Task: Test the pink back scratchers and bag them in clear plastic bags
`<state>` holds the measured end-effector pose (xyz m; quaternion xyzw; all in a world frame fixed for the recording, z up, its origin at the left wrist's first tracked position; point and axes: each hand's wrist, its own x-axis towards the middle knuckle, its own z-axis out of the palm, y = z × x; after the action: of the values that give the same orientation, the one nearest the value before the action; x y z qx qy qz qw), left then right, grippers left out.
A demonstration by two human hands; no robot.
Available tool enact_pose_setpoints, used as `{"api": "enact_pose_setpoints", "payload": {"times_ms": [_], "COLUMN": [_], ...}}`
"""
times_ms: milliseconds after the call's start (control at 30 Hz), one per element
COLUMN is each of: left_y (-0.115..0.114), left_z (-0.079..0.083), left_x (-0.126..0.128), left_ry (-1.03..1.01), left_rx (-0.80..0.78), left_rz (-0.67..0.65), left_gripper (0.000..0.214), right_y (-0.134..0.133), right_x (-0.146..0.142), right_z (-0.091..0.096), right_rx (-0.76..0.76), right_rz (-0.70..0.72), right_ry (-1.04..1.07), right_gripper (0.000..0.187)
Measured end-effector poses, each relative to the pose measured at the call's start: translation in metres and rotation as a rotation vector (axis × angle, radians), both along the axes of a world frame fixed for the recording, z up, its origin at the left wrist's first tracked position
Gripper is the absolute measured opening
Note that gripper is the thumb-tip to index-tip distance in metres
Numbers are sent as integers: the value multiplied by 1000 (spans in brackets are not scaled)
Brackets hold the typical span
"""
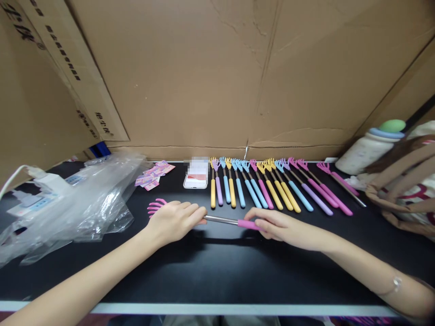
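A pink back scratcher (222, 219) with a metal shaft lies nearly level between my hands, just above the black table. Closed around its head end is my left hand (178, 219), with the pink claw showing past the wrist side. My right hand (277, 224) grips the pink handle at the other end. Bare metal shaft shows between the two hands. Behind them, several more back scratchers (267, 186) in yellow, blue, purple and pink lie side by side, claws toward the cardboard. At the right of that row a pink claw piece and a separate pink-and-metal rod (346, 183) lie close together.
Clear plastic bags (102, 194) cover the left side near a white power strip (44, 201). Small printed cards (155, 174) and a phone (196, 179) lie behind my hands. A white bottle (365, 151) and a tan bag (404, 181) stand at right. Cardboard (190, 81) walls the back.
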<state>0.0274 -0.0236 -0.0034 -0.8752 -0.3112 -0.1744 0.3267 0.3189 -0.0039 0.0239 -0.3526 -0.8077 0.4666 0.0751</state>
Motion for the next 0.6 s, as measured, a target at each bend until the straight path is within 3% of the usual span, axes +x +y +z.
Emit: {"api": "enact_pose_setpoints", "payload": {"times_ms": [133, 333, 433, 600], "left_y": [1, -2, -4, -6], "left_z": [-3, 1, 8, 18], "left_x": [-1, 3, 7, 9], "left_ry": [-22, -64, -116, -100], "left_rx": [-182, -637, -773, -783], "left_rz": [106, 299, 318, 349], "left_gripper": [44, 33, 33, 35], "right_y": [-2, 11, 17, 16], "right_x": [-4, -7, -9, -12], "right_z": [-3, -19, -24, -29], "right_rx": [579, 1282, 1466, 1517], "right_rz": [2, 107, 128, 55], "right_ry": [-166, -257, -256, -241], "right_gripper": [35, 31, 31, 30]}}
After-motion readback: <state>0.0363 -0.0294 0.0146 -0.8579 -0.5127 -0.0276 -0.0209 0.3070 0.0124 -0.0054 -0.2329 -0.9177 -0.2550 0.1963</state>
